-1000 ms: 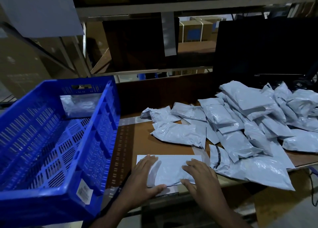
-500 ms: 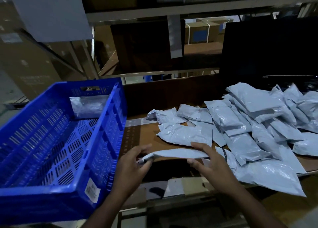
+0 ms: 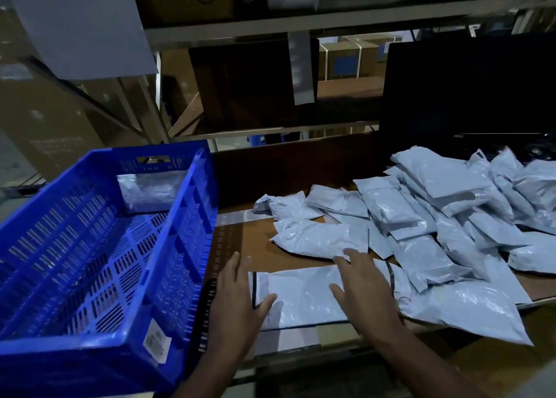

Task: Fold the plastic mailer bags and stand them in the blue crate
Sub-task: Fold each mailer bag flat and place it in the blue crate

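A flat grey mailer bag [image 3: 304,297] lies near the front edge of the brown table [image 3: 255,241], its black-lined flap end toward the crate. My left hand [image 3: 237,301] lies flat at the bag's left end, thumb on the plastic. My right hand [image 3: 361,289] rests open on the bag's right part, fingers spread. The blue crate [image 3: 168,262] stands tilted at the left. One folded mailer [image 3: 150,191] stands against its far wall.
A pile of several filled grey mailers [image 3: 427,229] covers the table's right half. A dark monitor [image 3: 469,88] stands behind the pile. Metal shelving [image 3: 270,24] with cardboard boxes rises at the back.
Both hands lifted the mailer off the table, turned it over and laid it flat again. The fingers have released it and now lie spread on it.
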Motion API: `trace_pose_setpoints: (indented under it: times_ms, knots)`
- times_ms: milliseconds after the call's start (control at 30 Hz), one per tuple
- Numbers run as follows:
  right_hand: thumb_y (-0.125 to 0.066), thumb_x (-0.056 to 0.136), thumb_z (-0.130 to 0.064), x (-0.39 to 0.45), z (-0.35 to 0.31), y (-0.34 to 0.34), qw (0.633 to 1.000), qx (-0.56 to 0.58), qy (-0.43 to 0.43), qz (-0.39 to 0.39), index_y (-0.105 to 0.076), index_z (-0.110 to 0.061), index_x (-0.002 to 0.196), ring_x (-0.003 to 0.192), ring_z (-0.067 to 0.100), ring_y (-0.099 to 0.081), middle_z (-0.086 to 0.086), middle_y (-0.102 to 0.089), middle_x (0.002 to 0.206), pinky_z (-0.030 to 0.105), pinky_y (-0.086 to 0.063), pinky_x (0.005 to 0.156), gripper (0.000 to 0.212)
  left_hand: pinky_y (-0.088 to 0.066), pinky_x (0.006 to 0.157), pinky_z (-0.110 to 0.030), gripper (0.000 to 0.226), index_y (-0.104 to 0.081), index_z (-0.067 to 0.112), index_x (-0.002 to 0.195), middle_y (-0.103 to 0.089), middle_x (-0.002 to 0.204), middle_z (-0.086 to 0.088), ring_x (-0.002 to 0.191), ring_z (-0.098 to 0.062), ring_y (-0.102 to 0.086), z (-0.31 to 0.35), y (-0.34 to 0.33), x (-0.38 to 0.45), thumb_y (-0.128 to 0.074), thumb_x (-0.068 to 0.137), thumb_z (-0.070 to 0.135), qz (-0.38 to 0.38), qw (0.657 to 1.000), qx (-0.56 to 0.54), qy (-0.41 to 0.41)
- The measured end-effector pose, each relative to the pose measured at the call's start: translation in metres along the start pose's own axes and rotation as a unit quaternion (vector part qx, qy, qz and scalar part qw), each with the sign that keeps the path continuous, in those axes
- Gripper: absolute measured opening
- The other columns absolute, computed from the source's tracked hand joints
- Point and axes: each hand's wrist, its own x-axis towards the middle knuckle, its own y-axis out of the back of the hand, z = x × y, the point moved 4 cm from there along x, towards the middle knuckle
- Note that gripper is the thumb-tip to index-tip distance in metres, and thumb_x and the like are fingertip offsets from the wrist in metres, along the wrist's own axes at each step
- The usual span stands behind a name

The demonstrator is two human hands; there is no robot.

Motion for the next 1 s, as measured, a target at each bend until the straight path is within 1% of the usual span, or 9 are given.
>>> trace_pose_setpoints:
  times_ms: [100, 167, 300, 467, 533, 600, 700, 833, 1000]
  knots:
    - [-0.080, 0.082, -0.031, -0.002, -0.020, -0.009, 0.997, 0.027, 0.072, 0.001, -0.065, -0.020, 0.128, 0.123, 0.020, -0.057, 0.002, -0.060, 0.134, 0.036, -0.048, 0.101, 0.050, -0.020, 0.121, -0.032, 0.065, -0.038, 0.026, 0.152, -0.033, 0.162, 0.003, 0.150, -0.014, -0.025, 0.008, -0.009, -0.001, -0.063, 0.096, 0.048, 0.046, 0.993, 0.002, -0.110]
    - [-0.068, 0.092, -0.034, -0.004, -0.040, -0.019, 0.992, 0.058, 0.111, 0.004, -0.061, -0.020, 0.135, 0.131, 0.018, -0.054, 0.000, -0.059, 0.140, 0.035, -0.041, 0.109, 0.046, -0.024, 0.123, -0.030, 0.046, -0.052, 0.022, 0.144, -0.049, 0.153, 0.003, 0.147, -0.009, -0.033, 0.013, -0.023, 0.003, -0.044, 0.103, 0.042, 0.008, 0.984, 0.027, -0.177]
    - [-0.024, 0.107, -0.044, -0.013, -0.066, -0.057, 0.984, 0.029, 0.158, -0.072, -0.064, -0.017, 0.133, 0.133, 0.013, -0.051, 0.000, -0.062, 0.137, 0.037, -0.034, 0.114, 0.055, -0.024, 0.115, -0.040, 0.052, -0.061, 0.010, 0.137, -0.060, 0.142, -0.007, 0.142, -0.013, -0.038, 0.007, -0.059, 0.002, -0.030, 0.100, 0.030, -0.113, 0.959, 0.103, -0.238]
    - [-0.020, 0.106, -0.055, -0.020, -0.061, -0.063, 0.987, 0.010, 0.107, -0.118, -0.044, -0.015, 0.150, 0.146, 0.014, -0.033, 0.001, -0.038, 0.158, 0.035, -0.014, 0.119, 0.064, -0.023, 0.113, -0.043, 0.056, -0.055, 0.014, 0.145, -0.051, 0.152, -0.003, 0.144, -0.018, -0.043, 0.002, -0.064, -0.006, -0.032, 0.100, 0.037, -0.134, 0.960, 0.126, -0.209]
    - [-0.019, 0.104, -0.062, -0.021, -0.054, -0.061, 0.990, 0.024, 0.061, -0.124, -0.042, -0.013, 0.150, 0.146, 0.016, -0.033, 0.003, -0.035, 0.159, 0.034, -0.017, 0.118, 0.072, -0.019, 0.115, -0.042, 0.057, -0.049, 0.015, 0.149, -0.045, 0.157, -0.002, 0.147, -0.019, -0.037, -0.001, -0.067, -0.006, -0.022, 0.106, 0.040, -0.141, 0.965, 0.123, -0.187]
    - [-0.022, 0.102, -0.067, -0.024, -0.050, -0.067, 0.990, 0.033, 0.033, -0.132, -0.048, -0.011, 0.147, 0.142, 0.020, -0.042, 0.006, -0.043, 0.155, 0.035, -0.022, 0.111, 0.076, -0.009, 0.121, -0.041, 0.075, -0.031, 0.020, 0.158, -0.023, 0.167, 0.003, 0.155, -0.016, -0.016, 0.001, -0.066, -0.005, 0.007, 0.103, 0.053, -0.147, 0.966, 0.110, -0.181]
    - [-0.021, 0.096, -0.076, -0.026, -0.041, -0.071, 0.993, 0.038, -0.003, -0.111, -0.040, -0.012, 0.152, 0.146, 0.023, -0.034, 0.007, -0.033, 0.160, 0.038, -0.016, 0.115, 0.088, 0.008, 0.125, -0.041, 0.101, 0.003, 0.029, 0.161, 0.016, 0.166, 0.012, 0.153, -0.008, 0.019, 0.002, -0.065, -0.006, 0.039, 0.075, 0.066, -0.181, 0.965, 0.089, -0.168]
    - [0.016, 0.076, -0.087, -0.026, -0.018, -0.065, 0.992, 0.031, -0.040, -0.112, 0.005, -0.019, 0.160, 0.154, 0.018, 0.007, 0.000, 0.012, 0.166, 0.033, 0.004, 0.124, 0.109, 0.010, 0.123, -0.041, 0.102, 0.002, 0.028, 0.163, 0.010, 0.169, 0.010, 0.153, -0.007, 0.019, 0.002, -0.063, -0.006, 0.038, 0.076, 0.067, -0.172, 0.968, 0.085, -0.163]
    - [0.028, 0.063, -0.086, -0.027, -0.011, -0.060, 0.992, 0.023, -0.062, -0.111, 0.009, -0.020, 0.160, 0.154, 0.017, 0.005, 0.000, 0.011, 0.167, 0.032, 0.005, 0.123, 0.118, 0.015, 0.122, -0.036, 0.101, 0.007, 0.030, 0.162, 0.013, 0.168, 0.013, 0.151, -0.004, 0.022, 0.000, -0.065, -0.004, 0.038, 0.073, 0.069, -0.189, 0.966, 0.075, -0.158]
